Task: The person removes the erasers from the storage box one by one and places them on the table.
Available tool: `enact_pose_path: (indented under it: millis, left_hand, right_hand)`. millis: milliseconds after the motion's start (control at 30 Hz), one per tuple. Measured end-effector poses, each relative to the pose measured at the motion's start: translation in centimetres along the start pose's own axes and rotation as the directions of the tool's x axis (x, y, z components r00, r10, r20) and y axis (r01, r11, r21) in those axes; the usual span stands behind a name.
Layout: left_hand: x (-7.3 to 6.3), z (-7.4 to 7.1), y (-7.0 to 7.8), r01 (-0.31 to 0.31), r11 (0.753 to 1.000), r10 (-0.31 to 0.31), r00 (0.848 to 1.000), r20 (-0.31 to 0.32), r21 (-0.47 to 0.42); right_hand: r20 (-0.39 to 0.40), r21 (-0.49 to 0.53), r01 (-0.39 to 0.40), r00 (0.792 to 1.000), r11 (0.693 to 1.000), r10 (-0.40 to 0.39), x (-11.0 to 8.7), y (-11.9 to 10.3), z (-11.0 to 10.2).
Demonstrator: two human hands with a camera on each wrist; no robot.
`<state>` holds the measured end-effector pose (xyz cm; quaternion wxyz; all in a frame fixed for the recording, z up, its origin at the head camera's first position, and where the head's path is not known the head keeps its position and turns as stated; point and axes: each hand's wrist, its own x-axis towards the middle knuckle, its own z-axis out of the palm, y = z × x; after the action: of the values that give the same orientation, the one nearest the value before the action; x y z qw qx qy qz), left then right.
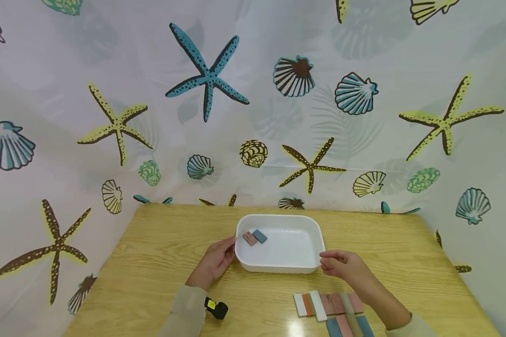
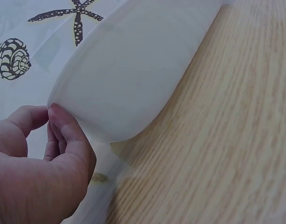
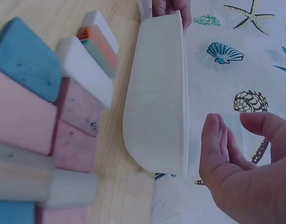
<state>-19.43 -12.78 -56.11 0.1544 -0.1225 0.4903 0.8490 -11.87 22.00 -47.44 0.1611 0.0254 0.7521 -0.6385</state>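
Note:
A white rectangular plastic basin (image 1: 284, 269) with rounded corners stands on the table. At its left end my left hand (image 1: 215, 260) pinches the rim between thumb and fingertips, as the left wrist view shows up close. Beside the right end is my right hand (image 1: 347, 269); in the right wrist view its thumb and fingers (image 3: 211, 140) are apart with a gap between them and nothing held. Inside the basin, near the left end, lie a reddish-pink eraser-like block (image 1: 250, 238) and a blue-grey one (image 1: 259, 236), side by side.
Several eraser-like blocks lie in rows in front of the basin at the right, among them a white one (image 1: 317, 305), a pink one (image 1: 336, 303) and a blue one (image 3: 28, 58). A small black-and-yellow object (image 1: 216, 308) is beside the left sleeve. A patterned curtain (image 1: 253, 117) hangs behind the table.

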Motion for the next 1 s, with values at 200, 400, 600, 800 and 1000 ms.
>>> enact_pose_path:
  millis: [200,400,600,800,1000]
  left_hand:
    - [-0.3,0.0,0.3,0.000,1.000,0.000,0.999,0.041,0.017]
    - [-0.4,-0.1,0.4,0.005,1.000,-0.006,0.999,0.046,0.028]
    - [-0.2,-0.1,-0.1,-0.065,0.997,0.062,0.995,0.080,0.038]
    - [-0.3,-0.1,-0.1,-0.088,0.996,0.086,0.991,0.102,0.011]
    - [0.0,-0.3,-0.1,-0.024,0.999,0.023,0.999,0.044,0.025]
  right_hand:
    - [0.046,-0.002,0.047,0.998,0.999,-0.047,2.9,-1.0,1.4]
    - [0.047,-0.052,0.034,0.998,0.998,-0.031,6.2,-1.5,3.3]
    - [0.031,-0.055,-0.009,0.999,0.998,0.011,9.3,-1.4,5.0]
    - [0.031,-0.067,-0.049,0.998,0.997,0.051,11.5,-0.8,6.3]
    - [0.005,-0.103,-0.071,0.997,0.992,0.072,13.2,-0.5,7.7]
